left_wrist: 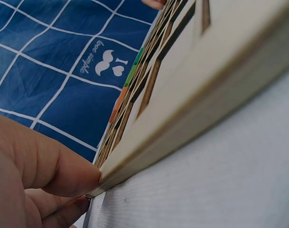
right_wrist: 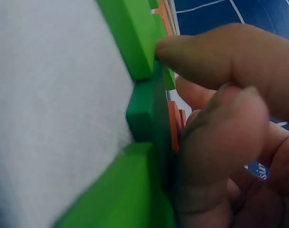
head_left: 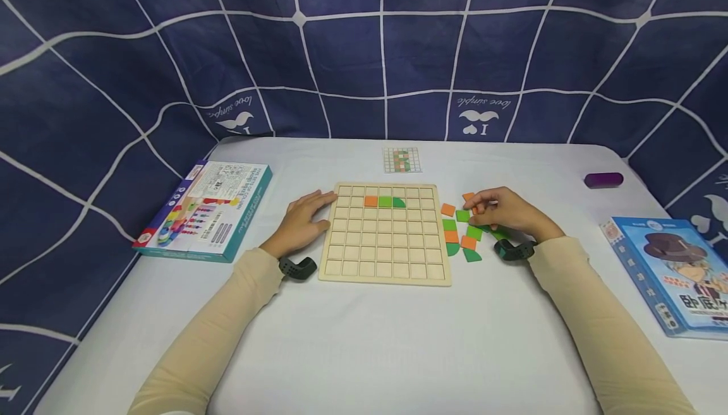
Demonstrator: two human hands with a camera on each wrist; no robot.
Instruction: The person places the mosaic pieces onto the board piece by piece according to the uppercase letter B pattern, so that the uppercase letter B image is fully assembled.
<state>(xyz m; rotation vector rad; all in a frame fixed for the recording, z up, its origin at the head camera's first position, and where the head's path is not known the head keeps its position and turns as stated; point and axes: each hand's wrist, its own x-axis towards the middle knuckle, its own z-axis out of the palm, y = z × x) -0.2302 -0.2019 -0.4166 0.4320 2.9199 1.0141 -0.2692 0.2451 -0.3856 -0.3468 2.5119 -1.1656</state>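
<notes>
A wooden grid board point(head_left: 385, 257) lies flat on the table. In its second row are an orange square tile point(head_left: 371, 201), a green square tile point(head_left: 385, 201) and a dark green quarter-round tile point(head_left: 399, 203). My left hand point(head_left: 303, 222) rests at the board's left edge; in the left wrist view its thumb point(left_wrist: 75, 173) touches the side of the rim. Right of the board, my right hand point(head_left: 503, 210) is over loose tiles. In the right wrist view a fingertip point(right_wrist: 170, 50) touches or nearly touches a green tile point(right_wrist: 135, 38), with no tile visibly pinched.
A small pattern card point(head_left: 401, 160) lies behind the board. Loose orange and green tiles, including a dark green quarter-round point(head_left: 471, 255), spread beside it. A toy box point(head_left: 205, 210) is at left, a blue box point(head_left: 677, 276) and a purple case point(head_left: 603, 180) at right.
</notes>
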